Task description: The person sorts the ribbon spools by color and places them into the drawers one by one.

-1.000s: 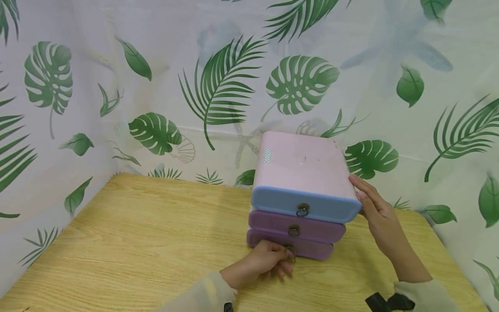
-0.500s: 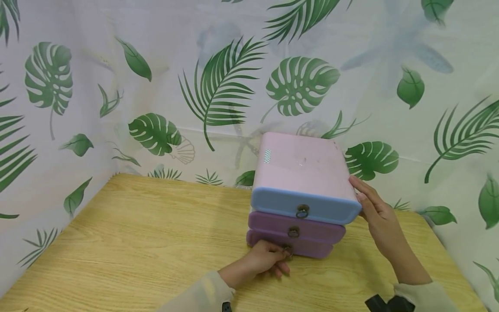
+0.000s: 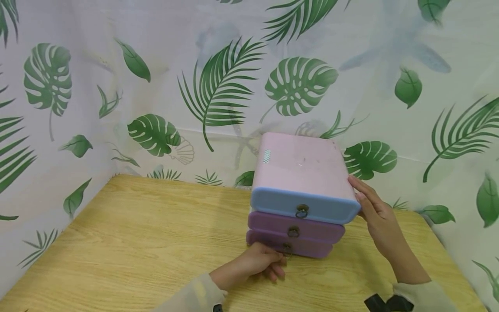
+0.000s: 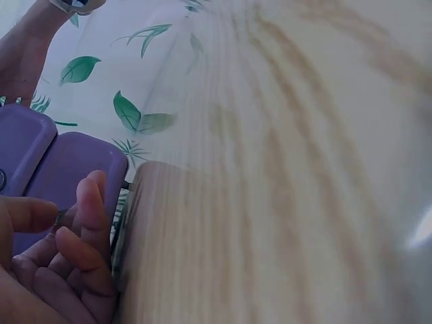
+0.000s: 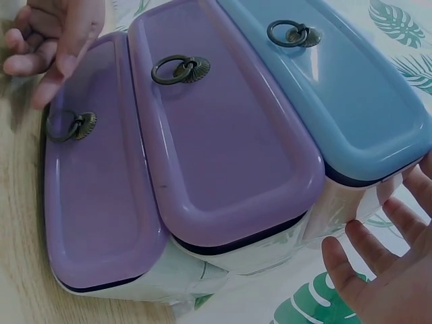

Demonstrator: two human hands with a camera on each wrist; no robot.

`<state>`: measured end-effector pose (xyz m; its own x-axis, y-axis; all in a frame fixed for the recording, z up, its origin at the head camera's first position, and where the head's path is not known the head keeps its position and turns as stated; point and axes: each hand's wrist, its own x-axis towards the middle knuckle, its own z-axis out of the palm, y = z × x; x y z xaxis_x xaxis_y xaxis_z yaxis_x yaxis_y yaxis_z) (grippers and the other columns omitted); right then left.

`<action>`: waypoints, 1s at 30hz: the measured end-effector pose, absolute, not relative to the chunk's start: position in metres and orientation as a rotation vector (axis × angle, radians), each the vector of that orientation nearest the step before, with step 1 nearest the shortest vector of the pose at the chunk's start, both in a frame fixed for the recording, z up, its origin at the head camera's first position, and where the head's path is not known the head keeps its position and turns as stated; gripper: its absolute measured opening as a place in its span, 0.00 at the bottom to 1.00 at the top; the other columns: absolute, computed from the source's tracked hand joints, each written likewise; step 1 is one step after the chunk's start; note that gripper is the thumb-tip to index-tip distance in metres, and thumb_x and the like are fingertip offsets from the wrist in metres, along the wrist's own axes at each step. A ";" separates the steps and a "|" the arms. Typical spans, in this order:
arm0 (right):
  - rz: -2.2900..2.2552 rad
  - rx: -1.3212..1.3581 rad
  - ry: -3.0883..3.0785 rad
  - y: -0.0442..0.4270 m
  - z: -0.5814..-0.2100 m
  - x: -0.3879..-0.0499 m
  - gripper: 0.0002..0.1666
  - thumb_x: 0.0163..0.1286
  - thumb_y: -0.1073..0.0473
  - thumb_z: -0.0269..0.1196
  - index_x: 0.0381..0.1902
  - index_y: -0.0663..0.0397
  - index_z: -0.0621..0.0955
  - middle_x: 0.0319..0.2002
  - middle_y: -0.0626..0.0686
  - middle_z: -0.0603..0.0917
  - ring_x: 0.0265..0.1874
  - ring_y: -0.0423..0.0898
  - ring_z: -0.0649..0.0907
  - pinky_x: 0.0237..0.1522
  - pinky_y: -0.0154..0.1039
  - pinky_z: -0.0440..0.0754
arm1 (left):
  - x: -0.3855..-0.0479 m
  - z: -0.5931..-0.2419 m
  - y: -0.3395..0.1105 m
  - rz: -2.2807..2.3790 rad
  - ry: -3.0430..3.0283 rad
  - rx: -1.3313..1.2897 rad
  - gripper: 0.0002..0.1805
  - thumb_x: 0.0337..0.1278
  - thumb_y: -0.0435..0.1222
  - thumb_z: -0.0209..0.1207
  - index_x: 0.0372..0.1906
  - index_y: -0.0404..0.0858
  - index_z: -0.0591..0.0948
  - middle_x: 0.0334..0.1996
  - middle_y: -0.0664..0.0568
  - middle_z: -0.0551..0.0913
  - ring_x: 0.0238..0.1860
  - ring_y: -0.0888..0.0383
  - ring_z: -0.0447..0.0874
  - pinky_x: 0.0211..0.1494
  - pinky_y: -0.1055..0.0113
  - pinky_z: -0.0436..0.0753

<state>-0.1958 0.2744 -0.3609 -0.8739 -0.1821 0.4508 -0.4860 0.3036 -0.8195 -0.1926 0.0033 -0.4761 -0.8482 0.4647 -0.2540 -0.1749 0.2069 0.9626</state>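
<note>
A small chest of drawers stands on the table, with a pink top (image 3: 304, 162), a blue top drawer (image 3: 306, 206) and two purple drawers below, the middle one (image 3: 269, 222) and the bottom one (image 3: 312, 248). Each front carries a bronze ring pull; the lowest ring pull (image 5: 62, 128) hangs on the bottom drawer. My left hand (image 3: 257, 263) is just beside that ring, its fingers loosely bent; in the right wrist view a fingertip (image 5: 46, 94) lies close to it. My right hand (image 3: 380, 221) rests straight fingers on the chest's right side.
The wood-grain table (image 3: 156, 242) stretches left and in front of the chest. Close behind it hangs a leaf-patterned cloth (image 3: 163, 78), which also covers the left side.
My left hand has drawn slightly left and away from the lowest ring, which it held before. The bottom drawer's front sits a touch farther back. My right hand stays at the side.
</note>
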 end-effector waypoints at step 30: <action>1.284 0.443 -2.457 0.287 -0.358 -0.186 0.26 0.80 0.58 0.43 0.73 0.46 0.63 0.69 0.32 0.65 0.55 0.18 0.72 0.48 0.17 0.73 | -0.186 -0.428 -0.053 1.692 2.053 0.574 0.18 0.72 0.42 0.50 0.46 0.29 0.80 0.40 0.40 0.87 0.38 0.38 0.84 0.46 0.61 0.83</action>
